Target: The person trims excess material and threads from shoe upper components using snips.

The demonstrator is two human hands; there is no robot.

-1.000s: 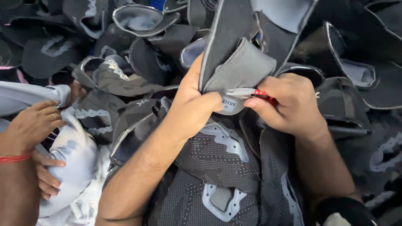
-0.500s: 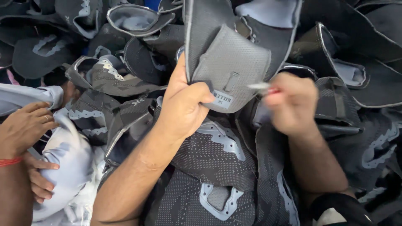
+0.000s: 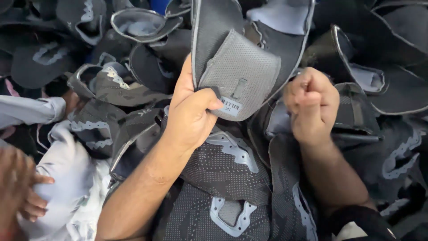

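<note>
My left hand [image 3: 189,116] grips a dark shoe upper by its grey mesh tongue [image 3: 243,67], thumb pressed next to a small white label [image 3: 231,106] at the tongue's lower edge. The upper is held up over a heap of similar pieces. My right hand [image 3: 312,102] is a closed fist just right of the tongue, apart from it. The small red-handled cutter it held in the earlier frames is now hidden inside the fist. Below both hands lies a dark patterned upper [image 3: 223,165] with pale grey trim.
Dark shoe uppers [image 3: 142,22] with grey linings are piled all around. At the left edge, another person's hands [image 3: 18,187] work on a pale grey piece [image 3: 62,178], with a grey sleeve [image 3: 26,111] above them.
My left hand has lifted the tongue higher and turned it flat toward the camera. My right hand has drawn away from the label and closed into a fist, and the cutter's tip no longer shows.
</note>
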